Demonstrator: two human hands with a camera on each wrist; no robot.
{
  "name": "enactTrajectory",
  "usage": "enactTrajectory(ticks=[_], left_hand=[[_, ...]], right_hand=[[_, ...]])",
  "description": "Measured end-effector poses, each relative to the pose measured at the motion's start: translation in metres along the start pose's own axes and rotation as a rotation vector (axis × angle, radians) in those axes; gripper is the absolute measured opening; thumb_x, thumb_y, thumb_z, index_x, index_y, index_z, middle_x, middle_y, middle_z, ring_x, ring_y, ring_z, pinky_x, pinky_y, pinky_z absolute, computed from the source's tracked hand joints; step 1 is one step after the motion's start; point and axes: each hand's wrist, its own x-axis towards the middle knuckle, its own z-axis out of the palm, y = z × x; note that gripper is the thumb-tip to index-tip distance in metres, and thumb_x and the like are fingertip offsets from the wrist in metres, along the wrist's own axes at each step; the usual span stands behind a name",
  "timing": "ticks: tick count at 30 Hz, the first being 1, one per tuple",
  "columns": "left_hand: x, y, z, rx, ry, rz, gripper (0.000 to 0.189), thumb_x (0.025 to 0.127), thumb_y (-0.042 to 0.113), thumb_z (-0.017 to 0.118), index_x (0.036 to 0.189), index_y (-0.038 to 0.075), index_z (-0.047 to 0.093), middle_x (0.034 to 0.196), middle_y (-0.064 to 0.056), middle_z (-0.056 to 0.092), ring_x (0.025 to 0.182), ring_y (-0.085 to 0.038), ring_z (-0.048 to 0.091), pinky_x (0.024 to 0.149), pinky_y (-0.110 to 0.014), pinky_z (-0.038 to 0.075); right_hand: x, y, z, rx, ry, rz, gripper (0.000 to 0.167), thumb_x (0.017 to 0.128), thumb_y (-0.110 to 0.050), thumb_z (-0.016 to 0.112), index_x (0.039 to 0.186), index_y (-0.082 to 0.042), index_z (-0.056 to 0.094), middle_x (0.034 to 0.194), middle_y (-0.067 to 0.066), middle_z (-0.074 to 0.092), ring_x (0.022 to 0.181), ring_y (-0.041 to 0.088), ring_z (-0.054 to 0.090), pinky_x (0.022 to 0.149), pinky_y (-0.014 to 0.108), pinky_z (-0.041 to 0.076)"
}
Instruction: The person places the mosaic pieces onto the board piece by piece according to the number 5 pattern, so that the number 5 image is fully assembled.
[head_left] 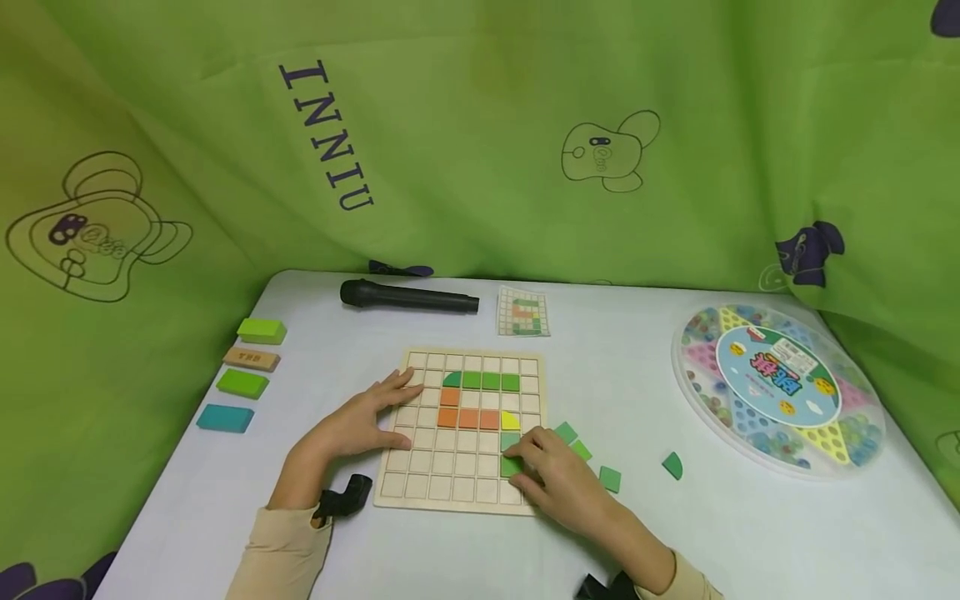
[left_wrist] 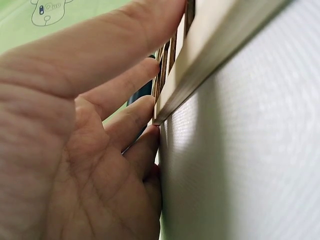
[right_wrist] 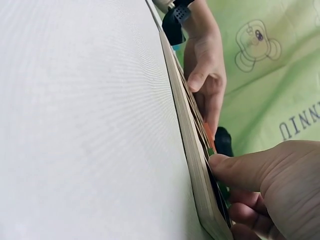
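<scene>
A wooden grid board (head_left: 453, 487) lies on the table, with green, orange and yellow tiles in some of its cells. My left hand (head_left: 360, 427) rests at the board's left edge, fingers spread and thumb on the rim; the left wrist view shows these fingers (left_wrist: 132, 120) against the side. At the lower right of the grid, my right hand (head_left: 562, 479) pinches a green square tile (head_left: 511, 466) between thumb and forefinger. In the right wrist view the thumb (right_wrist: 235, 167) touches a green piece near the board's edge. Above that tile sit another green tile (head_left: 510, 441) and a yellow one (head_left: 510, 421).
Loose green pieces (head_left: 610, 479) and a green quarter-round (head_left: 672, 466) lie right of the board. Behind it are a pattern card (head_left: 523, 312) and a black microphone (head_left: 408, 297). Several blocks (head_left: 225, 418) line the left side; a round marble game box (head_left: 780, 387) sits at right.
</scene>
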Motion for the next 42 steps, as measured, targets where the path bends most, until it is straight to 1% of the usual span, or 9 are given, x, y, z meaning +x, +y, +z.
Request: enactTrajectory(ticks=[8,14,20,23,26,29,32,37,42], left_hand=[[-0.003,-0.002,-0.001,0.017,0.008,-0.020,0.083,0.074,0.038,0.078,0.145,0.017,0.041,0.159,-0.007,0.017,0.144,-0.044,0.009,0.111,-0.065,0.014],[-0.009,-0.007,-0.002,0.026,0.018,-0.018,0.083,0.074,0.039,0.078,0.145,0.018,0.041,0.159,-0.009,0.018,0.144,-0.044,0.010,0.110,-0.067,0.015],[-0.008,-0.007,-0.003,0.029,0.025,-0.002,0.084,0.073,0.039,0.079,0.145,0.018,0.041,0.159,-0.008,0.018,0.145,-0.040,0.010,0.111,-0.065,0.016],[-0.006,-0.006,-0.003,0.023,0.021,-0.006,0.084,0.073,0.038,0.079,0.145,0.018,0.041,0.159,-0.007,0.018,0.145,-0.038,0.010,0.112,-0.064,0.015],[-0.005,-0.005,-0.003,0.024,0.011,-0.011,0.084,0.073,0.039,0.079,0.145,0.018,0.040,0.159,-0.007,0.018,0.145,-0.039,0.010,0.111,-0.064,0.015],[-0.004,-0.005,-0.003,0.028,0.010,-0.014,0.084,0.073,0.039,0.079,0.145,0.018,0.041,0.159,-0.007,0.018,0.145,-0.039,0.010,0.111,-0.064,0.015],[-0.002,-0.005,-0.002,0.028,0.013,-0.006,0.084,0.074,0.039,0.079,0.145,0.018,0.041,0.159,-0.007,0.018,0.145,-0.039,0.010,0.112,-0.064,0.014],[0.000,-0.005,0.000,0.018,0.011,0.005,0.083,0.074,0.039,0.078,0.145,0.018,0.041,0.159,-0.007,0.019,0.145,-0.039,0.010,0.112,-0.064,0.014],[0.002,-0.004,0.002,0.019,0.003,0.010,0.082,0.074,0.038,0.078,0.145,0.017,0.041,0.159,-0.007,0.019,0.145,-0.039,0.010,0.112,-0.063,0.013]], right_hand=[[0.002,0.001,-0.007,0.059,0.013,-0.023,0.029,0.083,-0.023,0.074,0.109,-0.014,0.065,0.106,-0.007,0.058,0.095,0.005,0.053,0.077,0.023,0.050],[-0.003,0.016,-0.041,0.068,0.002,0.072,0.031,0.082,-0.015,0.074,0.112,-0.011,0.066,0.110,-0.004,0.062,0.104,0.013,0.060,0.088,0.033,0.053],[-0.045,0.064,-0.081,0.013,0.040,0.248,0.034,0.081,-0.009,0.073,0.114,-0.010,0.065,0.114,0.002,0.064,0.106,0.023,0.061,0.085,0.041,0.053],[-0.071,0.082,-0.098,-0.006,-0.014,0.353,0.038,0.083,-0.011,0.072,0.119,-0.012,0.063,0.120,0.003,0.062,0.108,0.025,0.059,0.087,0.030,0.051],[-0.089,0.094,-0.109,0.004,-0.069,0.385,0.041,0.082,-0.007,0.071,0.121,-0.015,0.062,0.122,0.003,0.059,0.111,0.021,0.054,0.090,0.012,0.042],[-0.097,0.099,-0.112,0.010,-0.085,0.371,0.042,0.079,0.000,0.070,0.117,-0.019,0.064,0.117,-0.001,0.057,0.108,0.011,0.051,0.088,0.005,0.037],[-0.099,0.101,-0.111,-0.008,-0.072,0.368,0.040,0.078,0.002,0.070,0.110,-0.021,0.065,0.109,-0.007,0.056,0.102,0.004,0.050,0.085,0.012,0.044],[-0.101,0.101,-0.107,-0.049,-0.032,0.402,0.027,0.079,-0.007,0.073,0.101,-0.022,0.066,0.101,-0.011,0.056,0.096,0.004,0.053,0.081,0.019,0.047],[-0.103,0.100,-0.102,-0.053,0.012,0.376,0.029,0.077,-0.008,0.076,0.101,-0.020,0.066,0.100,-0.012,0.058,0.092,0.003,0.055,0.080,0.015,0.045]])
